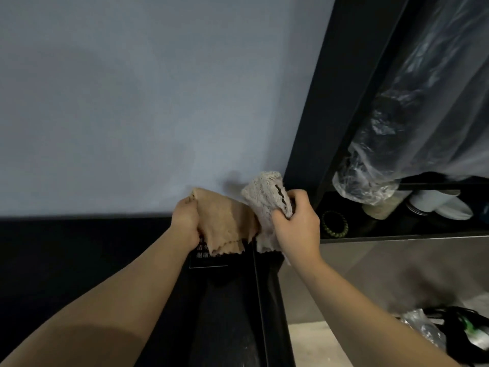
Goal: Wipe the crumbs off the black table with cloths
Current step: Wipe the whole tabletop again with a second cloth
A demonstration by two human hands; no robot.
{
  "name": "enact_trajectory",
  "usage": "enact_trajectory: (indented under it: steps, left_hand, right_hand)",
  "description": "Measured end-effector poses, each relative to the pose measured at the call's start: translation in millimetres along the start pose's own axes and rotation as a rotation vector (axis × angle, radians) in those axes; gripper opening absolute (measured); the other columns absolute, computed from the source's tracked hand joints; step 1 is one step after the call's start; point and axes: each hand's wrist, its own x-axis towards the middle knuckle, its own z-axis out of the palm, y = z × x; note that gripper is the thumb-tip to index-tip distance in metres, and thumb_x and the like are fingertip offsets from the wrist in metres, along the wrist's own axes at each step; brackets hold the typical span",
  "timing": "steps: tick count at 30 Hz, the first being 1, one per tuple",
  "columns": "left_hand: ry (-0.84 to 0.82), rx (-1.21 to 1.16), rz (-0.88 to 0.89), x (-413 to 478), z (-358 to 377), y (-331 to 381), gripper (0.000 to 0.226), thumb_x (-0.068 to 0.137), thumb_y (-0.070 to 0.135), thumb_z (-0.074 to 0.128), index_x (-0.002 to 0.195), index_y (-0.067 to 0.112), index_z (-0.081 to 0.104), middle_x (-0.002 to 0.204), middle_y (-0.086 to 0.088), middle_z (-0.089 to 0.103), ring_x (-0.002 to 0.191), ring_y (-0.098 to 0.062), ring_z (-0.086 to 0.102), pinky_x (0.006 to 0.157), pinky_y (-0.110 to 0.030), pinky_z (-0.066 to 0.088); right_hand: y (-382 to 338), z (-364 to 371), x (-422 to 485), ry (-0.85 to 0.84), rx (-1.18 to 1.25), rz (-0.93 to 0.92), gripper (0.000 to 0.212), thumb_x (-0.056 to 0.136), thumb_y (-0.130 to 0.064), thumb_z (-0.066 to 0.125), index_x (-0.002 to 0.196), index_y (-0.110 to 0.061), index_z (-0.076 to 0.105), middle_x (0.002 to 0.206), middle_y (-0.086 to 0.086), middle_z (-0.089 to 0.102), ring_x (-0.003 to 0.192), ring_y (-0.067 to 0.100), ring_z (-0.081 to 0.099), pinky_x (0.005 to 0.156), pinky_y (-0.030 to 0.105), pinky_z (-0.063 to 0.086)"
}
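Note:
My left hand (186,223) grips a tan cloth (225,223) by its left edge, and the cloth hangs down in front of the grey wall. Beside it my right hand (297,226) grips a crumpled light grey cloth (267,200), whose lower end hangs below my fingers. Both cloths are held in the air, touching each other, above a narrow black surface (230,308) with a white-printed label. I see no crumbs in this dim view.
A black shelf frame (317,128) stands at the right, holding plastic-wrapped items (370,181), white bowls (444,205) and a bead bracelet (334,224). Black cables and plastic (449,332) lie at the lower right. A grey wall (132,102) fills the back.

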Motion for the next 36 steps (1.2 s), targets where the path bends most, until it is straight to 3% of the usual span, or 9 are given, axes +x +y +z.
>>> enact_trajectory:
  steps: [4, 9, 16, 20, 23, 27, 30, 34, 36]
  left_hand:
    - [0.067, 0.724, 0.373, -13.9, 0.0, -9.5, 0.056, 0.096, 0.017, 0.050, 0.147, 0.019, 0.028, 0.146, -0.010, 0.034, 0.126, -0.030, 0.041, 0.102, -0.036, 0.039]
    - [-0.479, 0.528, 0.298, -75.2, -2.5, -7.3, 0.040, 0.094, 0.014, 0.055, 0.133, 0.020, 0.047, 0.121, 0.004, 0.057, 0.105, -0.010, 0.057, 0.086, -0.024, 0.045]
    - [-0.374, 0.359, 0.265, -123.9, -52.3, -2.5, 0.028, 0.090, 0.021, 0.063, 0.117, 0.015, 0.059, 0.106, -0.008, 0.070, 0.095, -0.022, 0.069, 0.087, -0.040, 0.054]
    - [-0.396, 0.345, 0.197, -151.5, -82.3, -12.4, 0.024, 0.086, 0.017, 0.066, 0.108, 0.010, 0.061, 0.102, -0.012, 0.070, 0.090, -0.025, 0.070, 0.074, -0.035, 0.056]
    - [-0.405, 0.344, 0.170, -167.3, -94.5, -30.6, 0.034, 0.085, 0.017, 0.068, 0.116, 0.011, 0.058, 0.107, -0.010, 0.067, 0.095, -0.022, 0.067, 0.076, -0.031, 0.054]
    - [-0.206, 1.166, 0.452, -162.5, -111.5, -71.2, 0.062, 0.090, 0.027, 0.061, 0.145, 0.023, 0.031, 0.139, -0.002, 0.039, 0.124, -0.018, 0.045, 0.100, -0.031, 0.043]
    - [-0.097, 1.519, 0.573, -165.7, -122.4, -107.8, 0.056, 0.098, 0.033, 0.042, 0.149, 0.025, 0.020, 0.153, 0.005, 0.023, 0.140, -0.014, 0.026, 0.112, -0.033, 0.031]
    - [0.028, 1.777, 0.504, -179.6, -139.2, -142.2, 0.053, 0.102, 0.038, 0.025, 0.152, 0.026, 0.008, 0.160, 0.005, 0.004, 0.147, -0.015, -0.004, 0.119, -0.038, 0.009]
    - [0.089, 1.812, 0.456, -181.9, -151.0, -148.6, 0.056, 0.102, 0.041, 0.022, 0.152, 0.024, 0.004, 0.160, 0.004, -0.001, 0.147, -0.017, -0.008, 0.120, -0.041, 0.006]
  right_hand:
    - [-6.8, -17.4, -10.4, -0.002, 0.086, 0.019, 0.018, 0.081, -0.013, 0.057, 0.091, -0.027, 0.050, 0.082, -0.005, 0.059, 0.080, 0.018, 0.058, 0.067, 0.037, 0.047]
    - [-24.7, -21.6, -28.8, -0.191, 0.429, 0.114, 0.020, 0.085, 0.000, 0.056, 0.088, -0.020, 0.059, 0.080, -0.004, 0.065, 0.077, 0.013, 0.064, 0.066, 0.027, 0.051]
    - [-32.5, -19.9, -72.3, -0.296, 0.374, 0.200, 0.012, 0.092, -0.026, 0.057, 0.088, -0.033, 0.065, 0.096, -0.006, 0.069, 0.094, 0.011, 0.065, 0.088, 0.030, 0.050]
    - [-26.1, -25.9, -107.8, -0.310, 0.337, 0.183, 0.015, 0.092, -0.021, 0.057, 0.087, -0.034, 0.062, 0.089, -0.014, 0.068, 0.083, -0.002, 0.063, 0.068, 0.008, 0.045]
    - [-16.2, -32.5, -131.4, -0.291, 0.267, 0.210, 0.007, 0.090, -0.025, 0.059, 0.091, -0.032, 0.062, 0.089, -0.013, 0.069, 0.089, 0.009, 0.065, 0.071, 0.020, 0.046]
    - [8.5, -37.7, -154.4, -0.310, -0.803, -0.024, 0.058, 0.090, -0.045, 0.047, 0.141, -0.033, 0.024, 0.142, 0.002, 0.038, 0.128, 0.027, 0.037, 0.100, 0.041, 0.032]
    - [25.5, -27.4, -179.7, -0.436, -0.818, -0.221, 0.055, 0.092, -0.039, 0.045, 0.143, -0.034, 0.026, 0.155, 0.003, 0.018, 0.141, 0.028, 0.018, 0.111, 0.045, 0.018]
    - [33.7, -7.2, -205.0, -0.540, -0.821, -0.298, 0.037, 0.076, -0.046, 0.060, 0.112, -0.037, 0.060, 0.136, 0.005, 0.052, 0.124, 0.034, 0.049, 0.097, 0.050, 0.042]
    - [33.7, 3.8, -212.4, -0.631, -0.761, -0.272, 0.041, 0.091, -0.048, 0.045, 0.131, -0.038, 0.045, 0.154, 0.005, 0.024, 0.141, 0.037, 0.018, 0.110, 0.056, 0.018]
